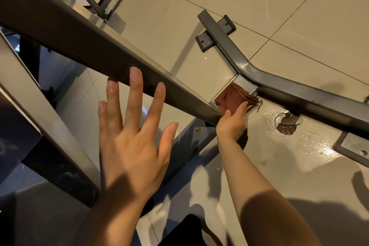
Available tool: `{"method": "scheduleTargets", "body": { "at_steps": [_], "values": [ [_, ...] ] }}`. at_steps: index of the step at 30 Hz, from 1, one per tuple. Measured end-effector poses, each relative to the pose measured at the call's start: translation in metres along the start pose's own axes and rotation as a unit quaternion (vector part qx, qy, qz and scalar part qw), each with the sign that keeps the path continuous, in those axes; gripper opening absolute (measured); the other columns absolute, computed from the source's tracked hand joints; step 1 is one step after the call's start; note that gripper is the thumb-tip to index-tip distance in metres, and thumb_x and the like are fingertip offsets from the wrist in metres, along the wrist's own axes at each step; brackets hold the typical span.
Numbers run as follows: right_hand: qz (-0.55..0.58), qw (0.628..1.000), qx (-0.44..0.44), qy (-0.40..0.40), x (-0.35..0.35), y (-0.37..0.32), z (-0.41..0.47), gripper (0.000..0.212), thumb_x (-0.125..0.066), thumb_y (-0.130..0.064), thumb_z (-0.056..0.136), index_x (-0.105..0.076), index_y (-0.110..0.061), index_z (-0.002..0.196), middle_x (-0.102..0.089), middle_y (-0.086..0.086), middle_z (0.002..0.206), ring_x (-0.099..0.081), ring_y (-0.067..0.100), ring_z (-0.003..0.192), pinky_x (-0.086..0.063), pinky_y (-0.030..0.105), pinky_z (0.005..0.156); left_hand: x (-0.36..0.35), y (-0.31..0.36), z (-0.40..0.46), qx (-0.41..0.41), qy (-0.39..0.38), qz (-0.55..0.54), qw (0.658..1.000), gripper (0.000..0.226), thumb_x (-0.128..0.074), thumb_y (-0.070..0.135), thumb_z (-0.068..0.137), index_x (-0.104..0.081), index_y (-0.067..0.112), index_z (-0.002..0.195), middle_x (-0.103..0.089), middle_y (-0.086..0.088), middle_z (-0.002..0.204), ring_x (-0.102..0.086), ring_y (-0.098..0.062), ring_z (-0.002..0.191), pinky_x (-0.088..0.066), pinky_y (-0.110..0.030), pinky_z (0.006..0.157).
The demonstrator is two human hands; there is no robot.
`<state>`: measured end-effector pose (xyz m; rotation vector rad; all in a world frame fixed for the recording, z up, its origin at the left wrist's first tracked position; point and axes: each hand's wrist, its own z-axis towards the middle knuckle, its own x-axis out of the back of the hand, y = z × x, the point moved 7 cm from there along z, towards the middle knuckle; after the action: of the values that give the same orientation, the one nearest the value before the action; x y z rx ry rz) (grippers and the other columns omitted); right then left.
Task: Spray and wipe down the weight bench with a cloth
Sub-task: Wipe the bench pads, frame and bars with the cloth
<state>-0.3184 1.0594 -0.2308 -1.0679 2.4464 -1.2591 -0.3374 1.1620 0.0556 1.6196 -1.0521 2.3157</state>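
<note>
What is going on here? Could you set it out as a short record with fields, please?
activity: wiping a joint low on the dark grey metal bench frame
right hand: grips the reddish-brown folded cloth, pressed against the frame joint
left hand: open, fingers spread, near the sloping dark bar; contact unclear
floor: glossy beige tiles, with a damaged round patch
spray bottle: not in view
</note>
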Motion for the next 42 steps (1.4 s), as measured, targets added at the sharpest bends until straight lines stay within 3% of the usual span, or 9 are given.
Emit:
{"method": "scheduleTargets", "body": {
  "at_steps": [9,17,21,26,30,33,35,37,42],
  "values": [
    [-0.131,0.989,0.06,0.024,0.022,-0.028,0.034,0.066,-0.046,-0.012,0.101,-0.009,-0.014,0.156,-0.011,0.006,0.163,-0.03,0.026,0.143,-0.037,0.034,0.107,0.003,-0.001,-0.005,-0.008,0.021,-0.025,0.999,0.058,-0.022,0.05,0.102,-0.031,0.018,0.151,-0.008,-0.013,0.161,0.0,-0.034,0.147,-0.002,-0.046,0.118],
    [-0.031,0.999,-0.01,-0.02,0.018,0.003,-0.017,0.031,-0.042,-0.011,0.102,-0.05,-0.011,0.131,-0.061,0.016,0.124,-0.056,0.033,0.119,-0.04,0.034,0.092,-0.007,0.003,-0.019,-0.027,-0.011,-0.25,0.968,0.054,-0.031,0.048,0.101,-0.025,0.029,0.151,-0.017,-0.013,0.16,-0.015,-0.032,0.148,-0.035,-0.059,0.108],
    [-0.05,0.996,0.035,-0.069,0.025,0.001,-0.036,0.028,-0.038,-0.013,0.102,-0.056,-0.012,0.123,-0.061,0.014,0.114,-0.056,0.032,0.112,-0.036,0.029,0.086,-0.017,-0.003,-0.038,0.105,-0.085,-0.436,0.89,0.04,-0.058,0.043,0.091,-0.048,0.04,0.13,-0.016,0.014,0.157,-0.026,-0.013,0.144,-0.037,-0.035,0.11],
    [-0.04,0.99,0.053,-0.126,0.034,0.0,-0.057,0.025,-0.043,-0.016,0.101,-0.059,-0.019,0.121,-0.06,0.009,0.119,-0.056,0.029,0.115,-0.042,0.041,0.102,-0.051,-0.005,-0.071,0.237,-0.259,-0.512,0.784,0.034,-0.059,0.027,0.095,-0.052,0.034,0.128,-0.054,0.01,0.128,-0.054,0.004,0.101,-0.041,-0.005,0.083],
    [0.001,0.981,0.086,-0.174,0.038,0.023,-0.096,0.035,-0.047,-0.008,0.097,-0.06,-0.022,0.126,-0.063,0.007,0.114,-0.059,0.029,0.108,-0.047,0.039,0.094,-0.078,0.014,-0.098,0.295,-0.326,-0.578,0.687,0.03,-0.058,0.029,0.096,-0.051,0.036,0.124,-0.055,0.014,0.117,-0.054,-0.001,0.105,-0.042,-0.015,0.087],
    [0.0,0.96,0.124,-0.25,0.038,0.037,-0.135,0.045,-0.051,0.002,0.093,-0.058,-0.026,0.128,-0.063,-0.003,0.111,-0.06,0.021,0.105,-0.043,0.026,0.088,-0.1,0.025,-0.112,0.337,-0.284,-0.65,0.619,0.02,-0.058,0.019,0.096,-0.053,0.038,0.094,-0.06,0.02,0.086,-0.062,0.012,0.073,-0.046,-0.005,0.062],
    [-0.021,0.939,0.163,-0.303,0.041,0.046,-0.158,0.051,-0.054,0.002,0.092,-0.053,-0.038,0.124,-0.06,-0.011,0.106,-0.058,0.013,0.098,-0.042,0.02,0.087,-0.125,0.031,-0.129,0.351,-0.288,-0.689,0.564,0.018,-0.063,0.026,0.094,-0.064,0.021,0.111,-0.07,-0.001,0.096,-0.068,-0.011,0.088,-0.052,-0.017,0.071],
    [-0.096,0.915,0.22,-0.326,0.046,0.061,-0.171,0.051,-0.055,-0.002,0.092,-0.056,-0.039,0.127,-0.061,-0.013,0.106,-0.057,0.011,0.096,-0.041,0.015,0.082,-0.148,0.042,-0.15,0.357,-0.311,-0.698,0.537,0.042,-0.069,0.036,0.085,-0.063,0.008,0.117,-0.068,-0.014,0.106,-0.065,-0.031,0.096,-0.055,-0.032,0.081],
    [-0.158,0.928,0.195,-0.276,0.066,0.096,-0.152,0.038,-0.055,-0.009,0.096,-0.061,-0.027,0.129,-0.064,-0.002,0.127,-0.058,0.015,0.113,-0.04,0.023,0.098,-0.195,0.069,-0.189,0.345,-0.32,-0.719,0.512,0.055,-0.073,0.029,0.074,-0.058,0.019,0.127,-0.071,-0.004,0.114,-0.068,-0.017,0.102,-0.056,-0.032,0.086]
  ]
}}
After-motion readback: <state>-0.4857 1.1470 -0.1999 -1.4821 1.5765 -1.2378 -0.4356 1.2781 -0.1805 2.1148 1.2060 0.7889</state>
